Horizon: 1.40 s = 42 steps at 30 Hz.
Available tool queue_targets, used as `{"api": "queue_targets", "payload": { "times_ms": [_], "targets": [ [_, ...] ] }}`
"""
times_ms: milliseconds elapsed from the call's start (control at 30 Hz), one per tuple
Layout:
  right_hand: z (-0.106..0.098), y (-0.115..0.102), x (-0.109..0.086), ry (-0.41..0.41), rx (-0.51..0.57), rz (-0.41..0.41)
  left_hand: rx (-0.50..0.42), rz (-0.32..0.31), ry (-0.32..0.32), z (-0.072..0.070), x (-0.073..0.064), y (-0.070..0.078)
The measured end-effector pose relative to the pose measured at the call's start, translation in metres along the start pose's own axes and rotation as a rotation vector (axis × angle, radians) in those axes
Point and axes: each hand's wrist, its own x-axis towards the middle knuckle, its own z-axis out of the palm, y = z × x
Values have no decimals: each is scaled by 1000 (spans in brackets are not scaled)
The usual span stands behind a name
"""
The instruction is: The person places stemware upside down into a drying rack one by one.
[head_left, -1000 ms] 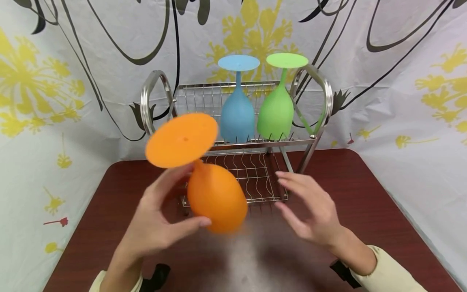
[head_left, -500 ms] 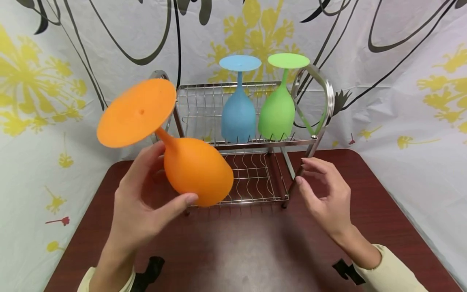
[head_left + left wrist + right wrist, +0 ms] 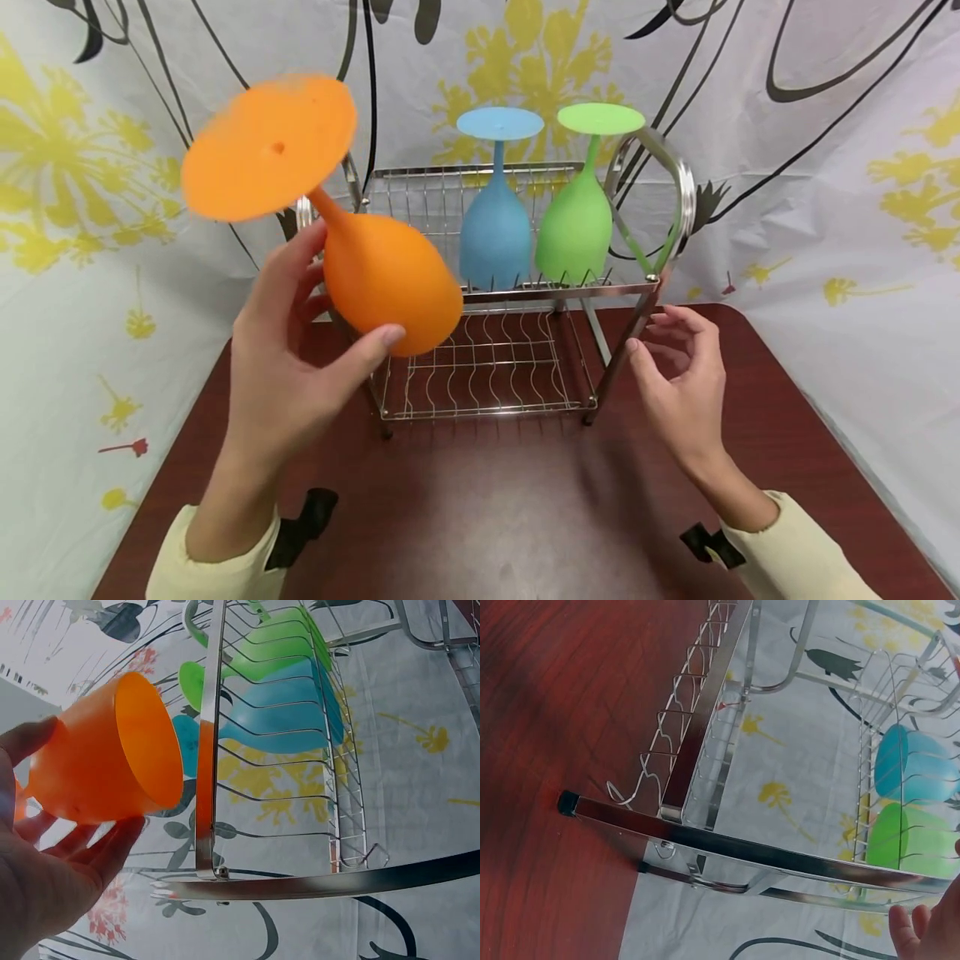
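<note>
My left hand (image 3: pixel 273 379) grips an orange wine glass (image 3: pixel 390 279) by its bowl, thumb in front and fingers behind. The glass is tilted, its round foot up to the left and its mouth toward the lower right. It is held in front of the left end of a metal two-tier dish rack (image 3: pixel 487 410). In the left wrist view, the open mouth of the orange bowl faces the rack's upper shelf. Beside the rack's right leg is my right hand (image 3: pixel 686 392), holding nothing, its fingers loosely bent and fingertips close to the metal frame.
Upside down on the upper shelf stand a blue wine glass (image 3: pixel 495 237) and a green wine glass (image 3: pixel 576 229), at its middle and right. Wavy wires form the lower tier. The rack stands on a dark red table (image 3: pixel 495 508) before a patterned cloth (image 3: pixel 810 208).
The left hand has carried the orange glass up and to the left, tilting it. My right hand has shifted right to the rack's leg, its fingers more bent.
</note>
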Motion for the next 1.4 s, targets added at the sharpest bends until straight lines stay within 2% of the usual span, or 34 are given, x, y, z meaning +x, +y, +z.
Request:
{"api": "queue_targets", "payload": {
  "times_ms": [133, 267, 400, 533, 633, 933, 1200, 1400],
  "targets": [
    [2, 1, 2, -30, -26, 60, 53, -28, 29, 2, 9, 1],
    [5, 4, 4, -43, -50, 99, 58, -38, 49, 8, 17, -2],
    [8, 9, 4, -34, -81, 129, 110, -7, 63, 14, 23, -9],
    [11, 13, 5, -27, -114, 148, 223, 44, 55, 17, 28, -16],
    [13, 16, 6, -19, -122, 145, 276, 32, 40, 20, 32, -19],
    [12, 16, 5, -23, -152, 133, 381, -154, 37, 33, 48, -27],
    [13, 17, 4, -16, -151, 137, 436, -259, -5, 46, 58, -32],
    [12, 20, 3, -19, -158, 131, 453, -306, -14, 51, 62, -35]
  ]
}}
